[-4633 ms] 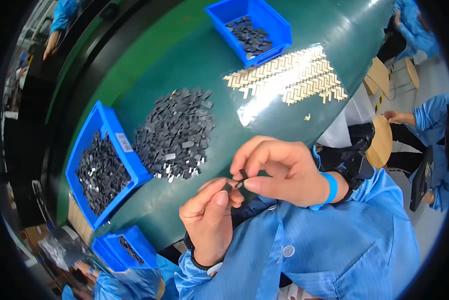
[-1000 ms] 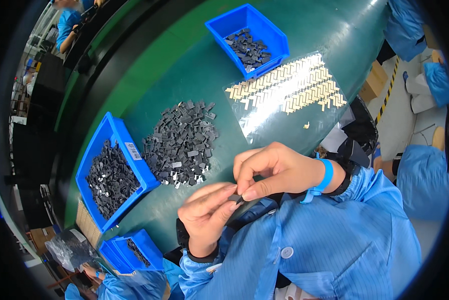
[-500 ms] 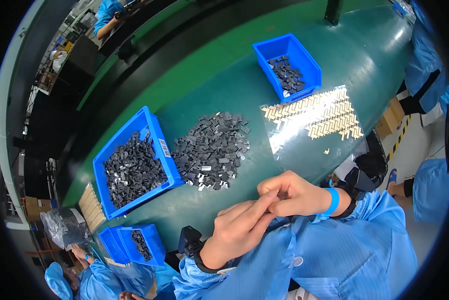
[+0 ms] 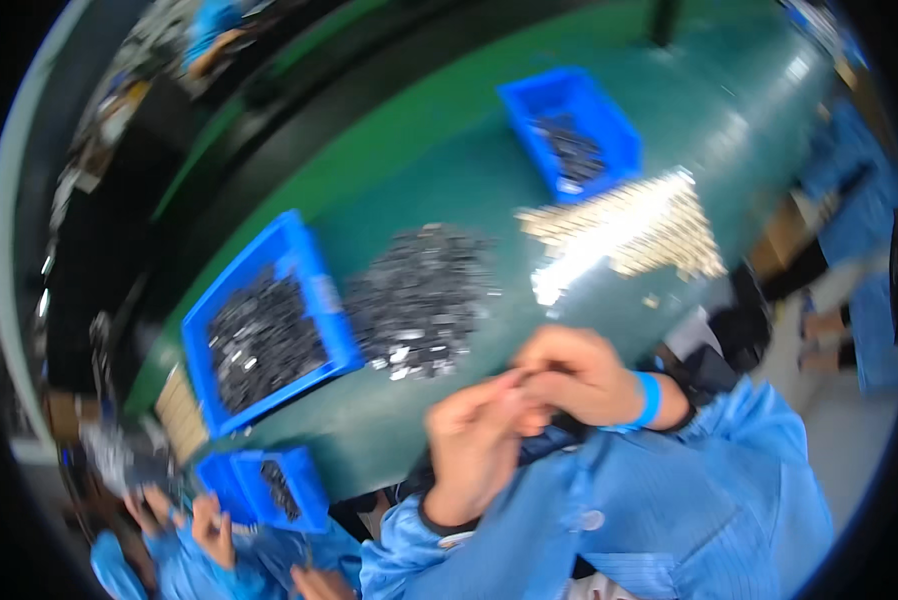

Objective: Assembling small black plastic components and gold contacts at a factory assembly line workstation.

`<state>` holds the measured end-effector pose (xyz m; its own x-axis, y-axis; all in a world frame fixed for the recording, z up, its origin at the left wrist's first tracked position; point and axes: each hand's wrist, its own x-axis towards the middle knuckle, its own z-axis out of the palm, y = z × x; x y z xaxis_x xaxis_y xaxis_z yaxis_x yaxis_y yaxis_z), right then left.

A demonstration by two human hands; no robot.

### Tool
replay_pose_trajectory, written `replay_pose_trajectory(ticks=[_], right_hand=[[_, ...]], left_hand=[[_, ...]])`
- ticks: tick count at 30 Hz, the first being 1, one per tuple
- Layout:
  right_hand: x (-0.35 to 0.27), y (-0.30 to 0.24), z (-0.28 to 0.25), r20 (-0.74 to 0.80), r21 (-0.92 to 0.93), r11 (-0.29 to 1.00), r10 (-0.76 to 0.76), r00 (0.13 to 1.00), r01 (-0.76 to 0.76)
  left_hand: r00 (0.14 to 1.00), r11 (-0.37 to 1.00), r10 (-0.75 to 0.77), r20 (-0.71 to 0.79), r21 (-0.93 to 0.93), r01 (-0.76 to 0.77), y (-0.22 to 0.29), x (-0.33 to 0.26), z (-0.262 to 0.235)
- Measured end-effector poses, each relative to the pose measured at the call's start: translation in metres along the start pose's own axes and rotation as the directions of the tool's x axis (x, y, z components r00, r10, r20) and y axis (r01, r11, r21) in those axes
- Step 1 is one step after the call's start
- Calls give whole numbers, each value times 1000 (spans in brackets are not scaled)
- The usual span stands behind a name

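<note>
1. Pinching a small dark part (image 4: 537,376) between the fingertips, the left hand (image 4: 479,440) and the right hand (image 4: 574,375) meet just above the near edge of the green counter (image 4: 449,180); motion blur hides the part's shape
2. Both hands look closed together around that part, thumbs and forefingers touching, though the blur leaves the exact grip hard to read
3. Just beyond the hands lies a loose heap of small dark grey parts (image 4: 419,300), with a large blue plastic bin (image 4: 264,325) of the same parts to its left
4. Farther off sit a smaller blue bin (image 4: 574,130) and rows of pale tan pieces (image 4: 624,225) laid flat; a third blue bin (image 4: 264,488) sits below the counter edge, near another person's hands
5. Risk, as a judgement: the part is tiny and held at the counter's edge, so a slipping fingertip could drop it into the lap or onto the floor
</note>
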<state>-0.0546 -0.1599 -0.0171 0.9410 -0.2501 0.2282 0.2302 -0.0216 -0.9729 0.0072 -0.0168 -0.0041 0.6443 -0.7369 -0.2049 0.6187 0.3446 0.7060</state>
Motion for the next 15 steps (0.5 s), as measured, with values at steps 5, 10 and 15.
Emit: replay_pose_trajectory(ticks=[5,10,15], right_hand=[[-46,21,-23,-268,92,992,-61,961,89],[-22,15,-33,-52,335,940,-58,997,72],[-20,36,-40,-113,12,955,-294,949,297]], left_hand=[[890,848,-356,285,-302,436,-35,13,17],[953,902,-247,177,-318,292,-12,6,45],[912,785,-238,333,-486,383,-40,18,29]])
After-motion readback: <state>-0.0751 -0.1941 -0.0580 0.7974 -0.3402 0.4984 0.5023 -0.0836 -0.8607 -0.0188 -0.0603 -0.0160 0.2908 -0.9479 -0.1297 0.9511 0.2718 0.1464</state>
